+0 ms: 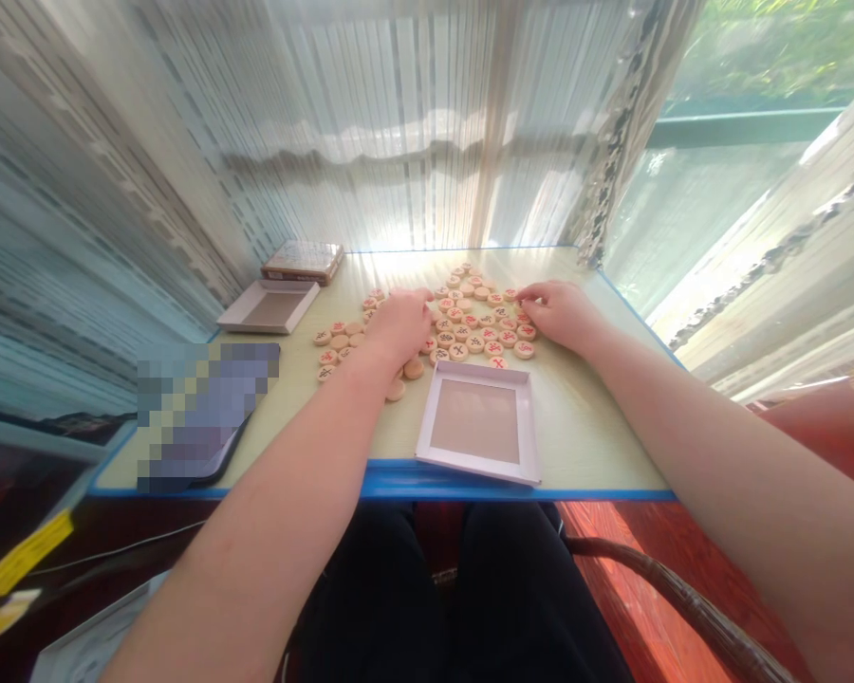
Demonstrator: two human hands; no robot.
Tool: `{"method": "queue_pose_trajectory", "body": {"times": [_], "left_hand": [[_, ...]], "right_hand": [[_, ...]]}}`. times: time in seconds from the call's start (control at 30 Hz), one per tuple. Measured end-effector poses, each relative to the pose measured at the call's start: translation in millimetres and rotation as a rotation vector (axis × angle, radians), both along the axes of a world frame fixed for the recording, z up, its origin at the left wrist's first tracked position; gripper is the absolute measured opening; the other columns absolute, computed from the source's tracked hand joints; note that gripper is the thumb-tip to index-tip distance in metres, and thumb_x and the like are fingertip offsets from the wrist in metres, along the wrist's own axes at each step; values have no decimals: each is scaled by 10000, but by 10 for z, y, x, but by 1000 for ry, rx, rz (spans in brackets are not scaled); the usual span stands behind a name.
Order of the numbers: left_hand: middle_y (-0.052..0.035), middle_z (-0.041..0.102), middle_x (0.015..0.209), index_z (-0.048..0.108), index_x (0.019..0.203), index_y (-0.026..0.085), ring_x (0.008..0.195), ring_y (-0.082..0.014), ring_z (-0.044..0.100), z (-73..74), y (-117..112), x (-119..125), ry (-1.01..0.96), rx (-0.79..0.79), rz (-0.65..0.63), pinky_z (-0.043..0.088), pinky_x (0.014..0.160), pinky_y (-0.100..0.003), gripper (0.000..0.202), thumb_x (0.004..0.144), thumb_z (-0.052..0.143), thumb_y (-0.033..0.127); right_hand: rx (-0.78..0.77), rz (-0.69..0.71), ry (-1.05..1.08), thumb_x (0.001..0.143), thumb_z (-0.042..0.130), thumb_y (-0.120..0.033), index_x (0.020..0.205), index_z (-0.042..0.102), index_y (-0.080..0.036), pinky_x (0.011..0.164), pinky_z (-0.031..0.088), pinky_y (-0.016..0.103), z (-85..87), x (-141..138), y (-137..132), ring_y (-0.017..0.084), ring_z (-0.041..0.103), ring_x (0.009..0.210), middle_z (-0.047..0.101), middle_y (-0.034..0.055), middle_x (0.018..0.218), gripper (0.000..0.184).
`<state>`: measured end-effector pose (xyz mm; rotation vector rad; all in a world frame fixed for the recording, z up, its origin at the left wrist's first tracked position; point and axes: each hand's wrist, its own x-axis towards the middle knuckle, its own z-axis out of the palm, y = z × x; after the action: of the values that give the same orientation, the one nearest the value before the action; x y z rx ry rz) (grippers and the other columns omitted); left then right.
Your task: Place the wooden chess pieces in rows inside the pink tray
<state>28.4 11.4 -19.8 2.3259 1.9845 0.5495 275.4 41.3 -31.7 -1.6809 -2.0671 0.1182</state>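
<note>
Many round wooden Chinese chess pieces (474,321) with red or black characters lie spread across the table's middle; some show plain faces. My left hand (402,327) is palm down over the left part of the spread, its fingers loosely bent toward the right and touching or just above the pieces. It hides several of them. At the right edge of the spread, my right hand (556,311) rests with thumb and forefinger apart, close beside red-marked pieces. No piece is clearly held in either hand. An open shallow white box half (431,417) lies in front of the pieces.
Another shallow box part (306,308) lies at the back left, before a flat brown box (303,261). A phone (220,417) lies at the left on the blue-edged table (584,446). Sheer curtains (399,123) hang behind; a curved chair arm (669,579) is below right.
</note>
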Motion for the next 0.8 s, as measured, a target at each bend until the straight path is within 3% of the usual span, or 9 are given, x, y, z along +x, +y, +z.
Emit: {"method": "queue_pose_trajectory", "body": {"times": [0.23,0.5,0.7,0.8], "left_hand": [[-68,680,994,728,968,233,969,-229,610,31,-13,11,76,-21,-75,462,855,-326,322,873,427,300],[-63,672,964,724,905,230,949,-220,601,36,4,-9,81,-45,-97,459,834,-310,274,852,485,352],[-98,660,927,700,810,173,914,-219,597,25,11,19,23,15,-60,451,844,-318,349,897,400,329],[-105,649,921,677,735,153,901,-212,591,36,11,32,-102,78,-85,440,856,-321,379,900,373,308]], "right_hand": [[-25,-14,72,820,519,-276,985,742,-192,815,468,321,30,-17,-24,216,644,870,737,59,938,289],[0,19,90,814,452,-189,1007,741,-186,871,455,330,25,-49,-32,212,634,918,728,60,998,347],[180,151,121,819,500,-234,944,737,-177,934,417,408,60,-217,-202,255,582,980,697,93,956,274],[217,266,149,821,537,-281,951,723,-178,915,424,427,43,-319,-289,266,572,969,683,99,935,249]]}}
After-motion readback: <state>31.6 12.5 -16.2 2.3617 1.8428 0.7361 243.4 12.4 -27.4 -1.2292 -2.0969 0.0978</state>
